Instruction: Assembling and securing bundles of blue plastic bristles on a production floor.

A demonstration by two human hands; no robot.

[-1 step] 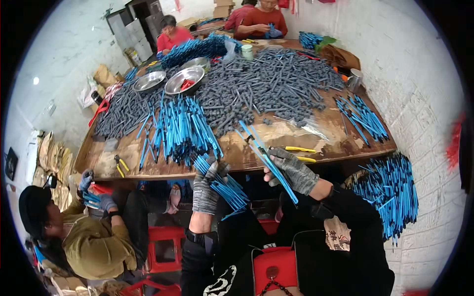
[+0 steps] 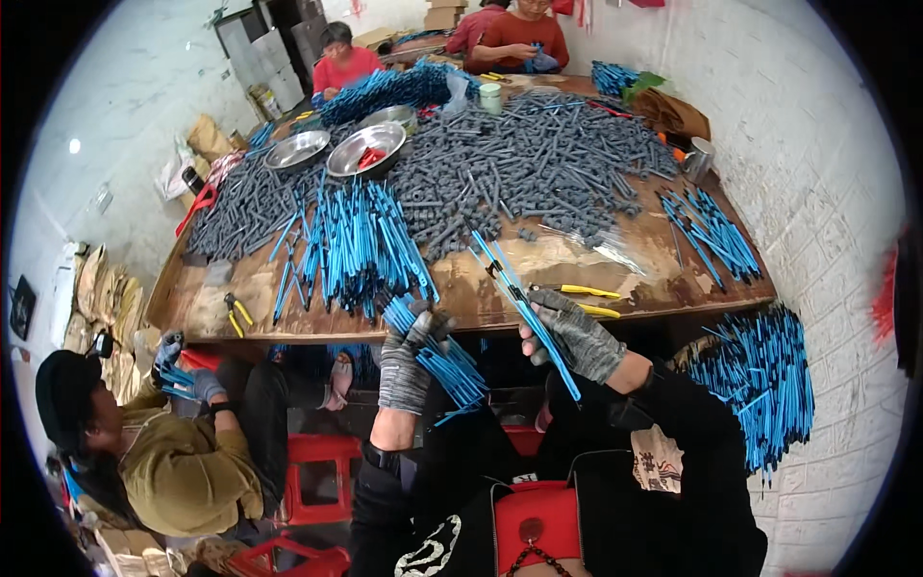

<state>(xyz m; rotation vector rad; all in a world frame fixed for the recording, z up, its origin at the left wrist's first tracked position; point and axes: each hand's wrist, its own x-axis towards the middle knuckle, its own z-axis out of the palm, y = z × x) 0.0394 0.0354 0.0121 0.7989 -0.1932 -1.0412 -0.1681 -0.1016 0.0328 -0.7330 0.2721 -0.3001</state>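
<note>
Left gloved hand [image 2: 404, 361] grip closed round a bundle of blue plastic rods [image 2: 437, 351]; right gloved hand [image 2: 582, 337] grip closed on one long blue rod [image 2: 524, 308], centre frame, above wooden desk [image 2: 577, 264] edge.

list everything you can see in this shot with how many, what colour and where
Table: one, brown wood, centre.
Grey rods: big heap, dark grey, across the table's middle and left.
Blue rods on the table: many, bright blue, near edge left of centre; a smaller pile on the right.
Blue rods beside the wall: large bundle, blue, lower right.
Metal bowls: two, silver, far left of the table.
Pliers: yellow-handled, near edge right; another pair at left.
Stools: red, under the table.
Co-workers: one seated lower left, others at the far end.
Left hand: grey glove, holds a bundle of blue rods.
Right hand: grey glove, holds one long blue rod.
</note>
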